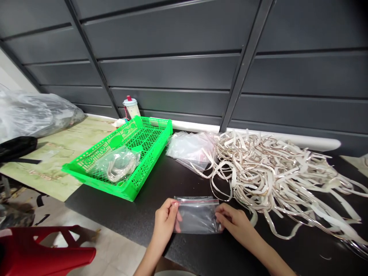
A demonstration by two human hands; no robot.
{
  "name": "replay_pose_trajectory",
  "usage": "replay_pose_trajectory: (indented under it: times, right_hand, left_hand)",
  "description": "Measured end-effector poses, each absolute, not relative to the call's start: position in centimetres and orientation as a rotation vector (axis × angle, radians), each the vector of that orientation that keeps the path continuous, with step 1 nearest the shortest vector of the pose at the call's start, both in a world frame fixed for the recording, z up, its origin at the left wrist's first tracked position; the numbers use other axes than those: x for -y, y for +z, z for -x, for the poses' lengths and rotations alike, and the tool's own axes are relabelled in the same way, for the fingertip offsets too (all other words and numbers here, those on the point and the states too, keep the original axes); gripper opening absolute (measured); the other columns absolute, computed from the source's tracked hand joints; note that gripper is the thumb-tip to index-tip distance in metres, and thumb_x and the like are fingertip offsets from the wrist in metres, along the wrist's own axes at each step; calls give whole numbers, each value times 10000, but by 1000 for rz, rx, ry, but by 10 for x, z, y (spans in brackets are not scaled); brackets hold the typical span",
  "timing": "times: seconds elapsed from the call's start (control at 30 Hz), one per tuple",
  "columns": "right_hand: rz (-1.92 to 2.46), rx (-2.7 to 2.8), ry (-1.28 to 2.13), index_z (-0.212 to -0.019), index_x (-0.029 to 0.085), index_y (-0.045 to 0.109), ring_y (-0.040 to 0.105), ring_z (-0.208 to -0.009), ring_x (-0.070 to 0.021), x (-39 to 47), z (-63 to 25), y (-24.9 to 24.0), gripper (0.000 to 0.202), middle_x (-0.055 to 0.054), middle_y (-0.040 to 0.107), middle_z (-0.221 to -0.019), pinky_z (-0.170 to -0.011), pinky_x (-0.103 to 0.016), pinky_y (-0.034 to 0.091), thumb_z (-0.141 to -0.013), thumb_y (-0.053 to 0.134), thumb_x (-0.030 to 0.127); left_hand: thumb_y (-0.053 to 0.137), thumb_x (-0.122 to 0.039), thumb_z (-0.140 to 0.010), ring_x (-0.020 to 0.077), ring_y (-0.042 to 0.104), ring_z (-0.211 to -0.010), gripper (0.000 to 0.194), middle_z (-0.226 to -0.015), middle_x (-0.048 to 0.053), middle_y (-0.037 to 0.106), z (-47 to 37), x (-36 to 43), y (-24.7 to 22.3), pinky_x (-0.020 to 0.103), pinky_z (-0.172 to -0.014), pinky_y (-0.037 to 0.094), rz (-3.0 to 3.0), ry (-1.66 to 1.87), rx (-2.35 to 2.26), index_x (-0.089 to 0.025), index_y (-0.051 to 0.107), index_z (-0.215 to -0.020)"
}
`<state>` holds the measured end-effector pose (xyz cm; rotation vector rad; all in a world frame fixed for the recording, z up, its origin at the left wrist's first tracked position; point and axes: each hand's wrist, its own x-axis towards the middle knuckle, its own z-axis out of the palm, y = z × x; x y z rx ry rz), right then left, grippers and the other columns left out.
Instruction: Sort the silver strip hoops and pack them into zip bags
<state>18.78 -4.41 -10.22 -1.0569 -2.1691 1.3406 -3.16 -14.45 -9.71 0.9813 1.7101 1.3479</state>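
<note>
A clear zip bag [198,216] with a red line along its top edge is stretched between my two hands, just above the near edge of the dark table. My left hand [167,216] pinches its left side, thumb on the front and some fingers showing through the plastic behind. On the other side, my right hand [231,217] grips the bag's right edge between thumb and fingers. The bag looks flat, with nothing visible inside. Right of it spreads a tangled heap of white and metallic strips [267,180]. Beyond the bag lies a stack of clear bags [189,147].
A green plastic basket [133,194] stands left, holding a filled clear bag [116,166] of pale strips. Behind it is a cup with a red cap [132,107]. A red stool [51,255] is at lower left, and a large plastic sack [37,115] at far left.
</note>
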Motion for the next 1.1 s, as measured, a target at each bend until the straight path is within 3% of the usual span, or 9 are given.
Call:
replay_pose_trajectory:
  times: [0.1,0.2,0.37,0.5,0.6,0.93,1.1]
  right_hand:
    - [1093,2100,1017,-968,203,541,620,-655,-168,41,-190,-95,189,-23,634,-769,-649,-289,493,-864,495,354]
    - [982,2166,773,-962,208,579,608,-808,-191,45,-182,-82,149,-58,640,-893,-741,-312,476,-881,497,303]
    - [721,2403,717,-885,200,614,595,-773,-194,62,-149,-67,65,-33,665,-822,-735,-318,434,-858,559,223]
    - [689,2544,743,-725,187,592,579,-691,-164,71,-134,-64,155,-2,637,-694,-683,-279,395,-869,536,182]
    - [772,2586,778,-721,184,588,574,-683,-158,70,-141,-63,190,-5,630,-691,-657,-264,380,-888,497,185]
    - [1031,2276,1184,-679,190,559,551,-615,-146,48,-204,-71,320,-3,587,-638,-581,-242,407,-907,439,379]
    - [873,1980,1465,-1036,208,643,636,-874,-232,54,-201,-80,380,-80,681,-978,-761,-328,510,-789,598,495]
  left_hand:
    - [413,-433,-890,94,525,-294,268,-526,-39,617,30,147,-97,162,-313,291,-1078,1236,-1681,-196,510,-810]
    - [405,-407,-904,98,565,-339,280,-542,-26,626,26,149,-94,162,-352,329,-1232,1144,-1630,-191,524,-772]
    - [429,-347,-911,99,591,-439,316,-531,-20,603,19,151,-90,173,-482,404,-1458,1112,-1621,-185,550,-668]
    - [451,-315,-906,101,573,-467,309,-500,-22,591,18,152,-85,175,-515,402,-1540,1119,-1647,-188,563,-648]
    - [454,-327,-904,103,575,-459,331,-487,-17,594,20,153,-83,177,-510,401,-1512,1160,-1662,-185,563,-626]
    - [495,-420,-875,116,558,-434,332,-476,-16,616,30,149,-79,206,-505,406,-1123,1455,-1634,-181,568,-656]
    - [491,-416,-889,106,534,-442,341,-463,-27,595,27,144,-71,213,-540,407,-1016,1590,-1533,-184,562,-650]
